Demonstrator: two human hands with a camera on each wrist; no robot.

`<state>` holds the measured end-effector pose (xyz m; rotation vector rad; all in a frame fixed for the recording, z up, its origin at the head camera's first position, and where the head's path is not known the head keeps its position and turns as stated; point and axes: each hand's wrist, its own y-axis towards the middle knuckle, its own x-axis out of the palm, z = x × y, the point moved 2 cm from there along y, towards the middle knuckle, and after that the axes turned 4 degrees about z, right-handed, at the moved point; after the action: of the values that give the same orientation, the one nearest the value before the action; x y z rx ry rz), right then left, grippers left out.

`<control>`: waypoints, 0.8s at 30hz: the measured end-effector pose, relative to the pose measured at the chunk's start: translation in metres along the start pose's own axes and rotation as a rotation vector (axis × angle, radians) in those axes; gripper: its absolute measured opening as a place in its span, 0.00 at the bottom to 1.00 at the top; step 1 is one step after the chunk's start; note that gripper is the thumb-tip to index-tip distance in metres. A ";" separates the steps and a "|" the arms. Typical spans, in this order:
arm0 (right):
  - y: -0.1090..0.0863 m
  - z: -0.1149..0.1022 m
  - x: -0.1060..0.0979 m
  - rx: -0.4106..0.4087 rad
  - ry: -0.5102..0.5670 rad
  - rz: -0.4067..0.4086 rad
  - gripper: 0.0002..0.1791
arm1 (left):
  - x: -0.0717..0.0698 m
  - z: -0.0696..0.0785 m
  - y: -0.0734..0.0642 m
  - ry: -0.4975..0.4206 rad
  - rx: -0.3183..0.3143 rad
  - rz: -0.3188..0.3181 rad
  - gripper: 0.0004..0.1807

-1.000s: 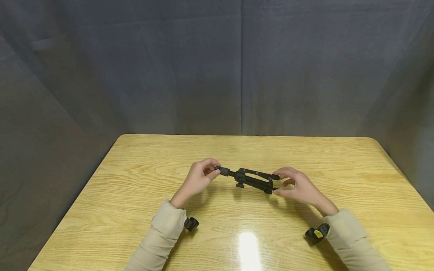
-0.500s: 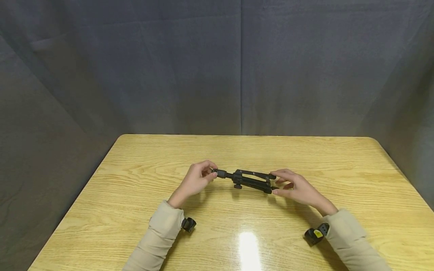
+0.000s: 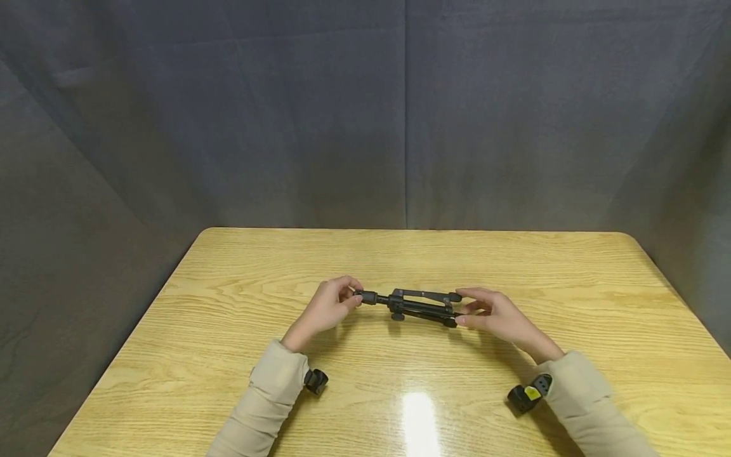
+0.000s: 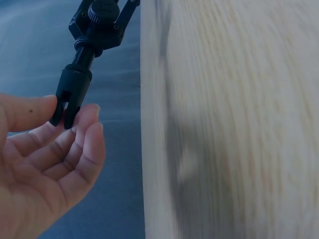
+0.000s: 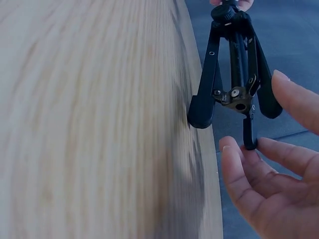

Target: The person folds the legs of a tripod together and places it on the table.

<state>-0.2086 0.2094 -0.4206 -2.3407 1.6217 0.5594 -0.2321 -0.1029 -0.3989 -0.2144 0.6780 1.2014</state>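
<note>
A small black tripod [image 3: 421,306] is stretched lengthwise between the two hands, low over the table. At its left end my left hand [image 3: 330,306] pinches the slotted, two-pronged top piece [image 4: 74,87] between thumb and fingertips. My right hand [image 3: 498,315] holds the foot end; in the right wrist view its thumb [image 5: 295,99] is at one leg and its fingers lie at another leg's tip [image 5: 250,142]. The legs stand slightly spread, joined by a metal brace [image 5: 235,97] around the centre post. A round knob [image 4: 103,12] sticks out from the collar.
The wood-grain table [image 3: 257,254] has rounded far corners and a bright glare spot near the front. Grey cloth [image 3: 342,127] hangs behind it and along both sides. Each wrist wears a small black camera [image 3: 316,381] below a beige sleeve.
The tripod has shifted slightly left and toward the front, and lies more level. Both hands have moved along with it, keeping hold of its ends.
</note>
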 end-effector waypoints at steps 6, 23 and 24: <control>0.000 0.001 0.000 0.039 -0.010 0.013 0.31 | 0.003 -0.006 -0.001 0.021 -0.014 -0.064 0.07; 0.005 0.006 -0.003 0.160 0.151 -0.010 0.33 | 0.009 -0.007 -0.001 0.016 -0.087 -0.105 0.12; 0.005 0.006 -0.002 0.170 0.163 -0.007 0.33 | 0.009 -0.007 -0.001 0.019 -0.097 -0.107 0.13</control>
<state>-0.2151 0.2120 -0.4247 -2.3159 1.6572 0.2234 -0.2323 -0.0991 -0.4099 -0.3391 0.6177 1.1317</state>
